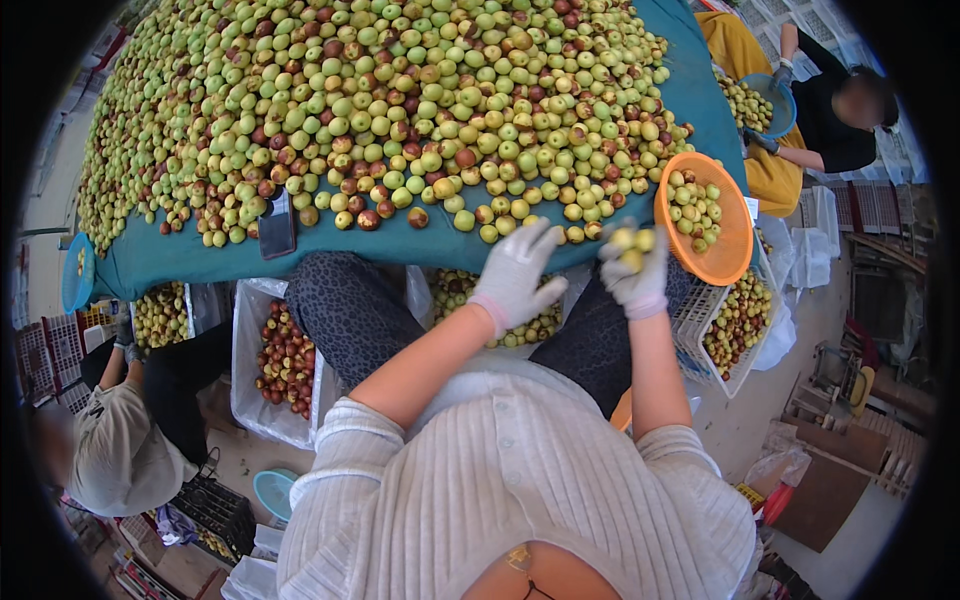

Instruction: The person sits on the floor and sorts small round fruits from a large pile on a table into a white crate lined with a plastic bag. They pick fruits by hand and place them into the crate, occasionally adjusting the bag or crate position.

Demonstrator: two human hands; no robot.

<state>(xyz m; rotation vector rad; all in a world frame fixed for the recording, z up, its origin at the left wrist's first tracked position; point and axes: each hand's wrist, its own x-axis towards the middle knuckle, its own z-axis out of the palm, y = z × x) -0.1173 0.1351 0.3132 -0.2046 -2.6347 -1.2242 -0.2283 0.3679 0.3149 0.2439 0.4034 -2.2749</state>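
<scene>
A large heap of green and red-brown jujubes (420, 97) covers the teal cloth (360, 244) of the table before me. My left hand (517, 279), in a white knit glove, is at the table's front edge with its fingers spread. Its fingertips reach the nearest fruit; I see nothing in its grasp. In my right hand (643, 281), gloved too and slightly blurred, are a few yellow-green jujubes (632, 246). Just right of that hand, an orange plastic basket (724, 255) leans at the table corner, partly filled with greenish jujubes (694, 206).
A phone (277, 229) lies at the cloth's edge. Below stand a lined crate (247, 375) of redder jujubes and a white crate (739, 379) of mixed ones. One person (825, 112) sits at right with a blue basket (784, 109); another person (131, 442) sits at left.
</scene>
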